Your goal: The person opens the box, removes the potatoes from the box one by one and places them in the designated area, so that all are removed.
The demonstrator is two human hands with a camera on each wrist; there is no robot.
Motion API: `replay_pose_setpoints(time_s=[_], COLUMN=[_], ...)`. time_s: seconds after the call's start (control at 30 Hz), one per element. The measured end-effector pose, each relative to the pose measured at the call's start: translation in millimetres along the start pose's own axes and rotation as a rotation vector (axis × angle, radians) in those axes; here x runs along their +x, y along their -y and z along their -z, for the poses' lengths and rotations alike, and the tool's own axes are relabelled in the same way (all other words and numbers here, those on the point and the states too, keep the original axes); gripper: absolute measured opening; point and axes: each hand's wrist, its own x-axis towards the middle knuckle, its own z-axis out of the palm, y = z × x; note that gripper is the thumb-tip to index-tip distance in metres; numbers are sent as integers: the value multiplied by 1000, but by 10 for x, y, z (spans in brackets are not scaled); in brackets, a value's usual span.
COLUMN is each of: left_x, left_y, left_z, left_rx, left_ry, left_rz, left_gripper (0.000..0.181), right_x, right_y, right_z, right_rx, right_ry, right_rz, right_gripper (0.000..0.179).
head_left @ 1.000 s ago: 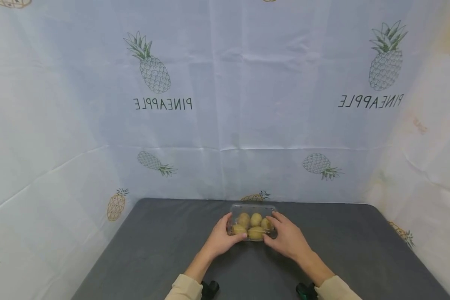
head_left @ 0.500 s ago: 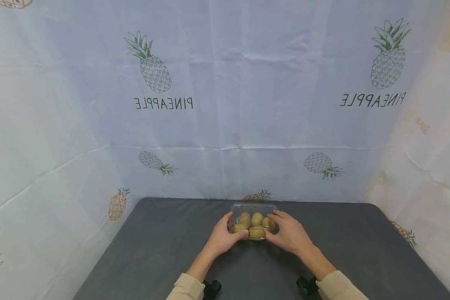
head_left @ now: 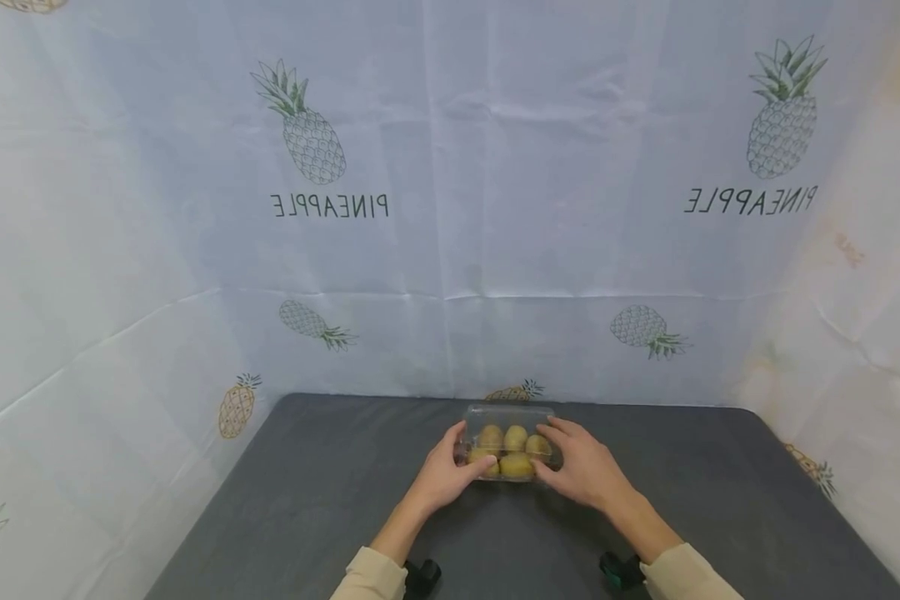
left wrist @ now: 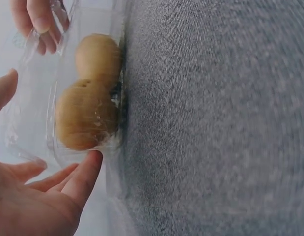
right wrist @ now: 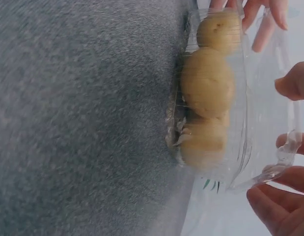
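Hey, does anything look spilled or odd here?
Nothing looks spilled: the visible potatoes sit inside the clear box. The PINEAPPLE lettering on the cloth behind the table does look odd, because it reads mirrored.

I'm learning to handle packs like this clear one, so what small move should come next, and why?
Probably lift the lid a little higher with the left hand and right hand together. In the wrist views its edge seems to stand apart from the box, yet it slants over the potatoes, with a hand at each side.
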Motion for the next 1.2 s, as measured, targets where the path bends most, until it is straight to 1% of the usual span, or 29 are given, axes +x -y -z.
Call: replay_pose_setpoints(time_s=[0.23, 0.33, 0.5, 0.6, 0.87, 1.03, 1.2], left_x=[-14, -1, 21, 28, 68, 84, 92], left_y=[15, 16, 21, 18, 17, 25, 34], left_z=[18, 19, 8, -1, -14, -22, -28], left_rx=[-36, -17, 29, 41, 50, 69, 70], left_ry=[37, 40, 52, 54, 34, 32, 21], left_rz=[11, 10, -9, -8, 0, 5, 5], left_gripper=[99, 100, 88, 83, 83, 84, 85], right_x=[-39, -32, -18, 0, 74, 132, 218], right_y=[-48, -73, -80, -91, -165, -223, -262], right_z=[13, 26, 59, 86, 146, 154, 160], right_rx=[84, 119, 210, 259, 399, 459, 497], right_ry=[-21, -33, -94, -137, -228, -250, -264], right_rz=[-2, -13, -21, -26, -74, -110, -173], right_gripper=[54, 54, 49, 49, 42, 37, 31])
